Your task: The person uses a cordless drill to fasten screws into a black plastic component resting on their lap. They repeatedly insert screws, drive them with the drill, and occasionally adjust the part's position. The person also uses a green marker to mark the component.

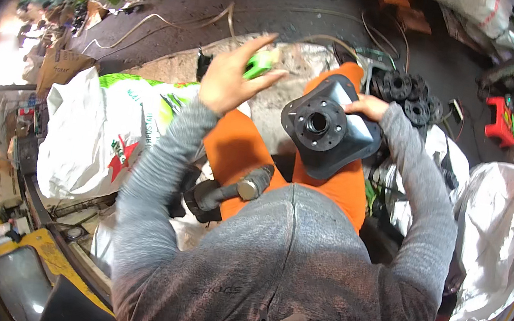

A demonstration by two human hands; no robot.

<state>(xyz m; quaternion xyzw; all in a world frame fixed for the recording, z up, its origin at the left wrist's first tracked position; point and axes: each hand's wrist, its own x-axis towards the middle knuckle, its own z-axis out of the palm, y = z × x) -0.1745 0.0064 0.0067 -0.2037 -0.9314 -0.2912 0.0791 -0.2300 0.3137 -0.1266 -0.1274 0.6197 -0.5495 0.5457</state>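
Observation:
My right hand (368,107) grips the edge of a black plastic flanged part (320,125). The part has a wide, wavy-edged base and a round collar with a central hole and small holes around it. It is held above my right thigh, tilted. My left hand (232,78) is raised over the left knee, its thumb and fingers spread apart. Just behind its fingers shows a bright green object (258,66), partly hidden, its kind unclear. A dark grey piece with thick rounded ends (255,183) rests by my left thigh.
Several black round flanged parts (403,89) lie together beyond my right forearm. White sacks stand at the left (94,139) and the right (500,238). A red tool-like object (500,121) sits at the far right. Cables or hoses (207,21) trail over the dark floor.

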